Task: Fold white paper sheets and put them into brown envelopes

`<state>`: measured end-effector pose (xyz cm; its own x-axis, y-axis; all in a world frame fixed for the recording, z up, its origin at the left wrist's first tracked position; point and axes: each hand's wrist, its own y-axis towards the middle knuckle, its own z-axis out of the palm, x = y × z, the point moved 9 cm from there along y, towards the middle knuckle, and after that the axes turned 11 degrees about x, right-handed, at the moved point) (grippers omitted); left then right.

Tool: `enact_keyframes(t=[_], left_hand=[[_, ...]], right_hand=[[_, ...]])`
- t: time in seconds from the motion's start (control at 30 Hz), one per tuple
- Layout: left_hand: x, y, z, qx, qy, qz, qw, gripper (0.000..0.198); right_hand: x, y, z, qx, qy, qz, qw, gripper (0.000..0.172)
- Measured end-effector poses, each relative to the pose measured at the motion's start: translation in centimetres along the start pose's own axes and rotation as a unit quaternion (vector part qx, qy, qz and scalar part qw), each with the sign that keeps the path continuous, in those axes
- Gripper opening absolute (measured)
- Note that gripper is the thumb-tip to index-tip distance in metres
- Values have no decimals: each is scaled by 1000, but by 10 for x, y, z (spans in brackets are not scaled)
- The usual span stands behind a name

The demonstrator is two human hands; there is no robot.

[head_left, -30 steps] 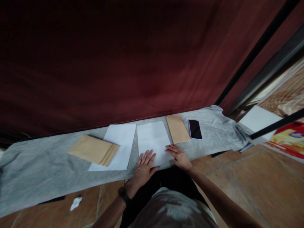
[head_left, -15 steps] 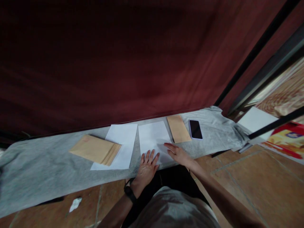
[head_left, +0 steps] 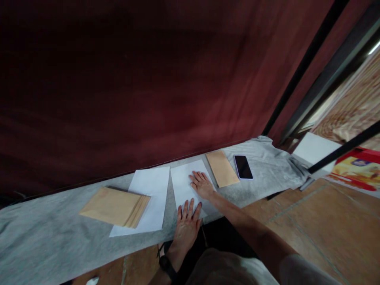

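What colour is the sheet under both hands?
The sheet is plain white, clearest in the head view.

1. No word, number or brand can be read anywhere in this view.
2. The middle white sheet (head_left: 182, 186) and the left white sheet (head_left: 152, 186) both show plain white faces.
3. The stack of brown envelopes (head_left: 114, 206) and the single brown envelope (head_left: 222, 169) show plain brown faces.
4. The phone (head_left: 243, 167) lies with its screen dark.
5. The red and yellow printed panel (head_left: 354, 170) at the far right edge may carry lettering, but it is too small and blurred to make out.
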<state>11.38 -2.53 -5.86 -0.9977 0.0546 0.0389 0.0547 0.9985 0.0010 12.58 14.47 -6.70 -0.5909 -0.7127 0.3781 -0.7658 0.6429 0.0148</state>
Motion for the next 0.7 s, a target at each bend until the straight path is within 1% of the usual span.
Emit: enact_keyframes(t=[0.1,0.23,0.3,0.37,0.47,0.5,0.53,0.63,0.7], left_hand=[[1,2,1,0,4,1,1000,61],[1,1,1,-11,12,12,1000,60],[1,0,1,-16,18,14,1000,59],[1,0,1,-20,20,13,1000,59],[1,1,2,-23,22,8,999,56],[0,1,2,-21,23,9,999,54],[-1,1,2,-18,23,13,999,53],[-3,1,1,-9,15,23,1000,49],[-2,0,-2,-11,6,20,1000,49]], right_hand=[[-8,17,-15,-25,3,-3,1000,42],[-11,33,-40,-57,6,-12,998,35],[-9,33,-46,-65,7,-11,998,38],[-3,26,-46,-68,7,-11,998,39],[8,-2,-33,-66,4,-9,998,38],[11,-16,-26,-65,2,-5,998,38],[14,-31,-19,-65,-2,-5,998,42],[23,-80,-1,-48,-6,-32,998,48],[20,-107,2,-44,-3,-24,999,48]])
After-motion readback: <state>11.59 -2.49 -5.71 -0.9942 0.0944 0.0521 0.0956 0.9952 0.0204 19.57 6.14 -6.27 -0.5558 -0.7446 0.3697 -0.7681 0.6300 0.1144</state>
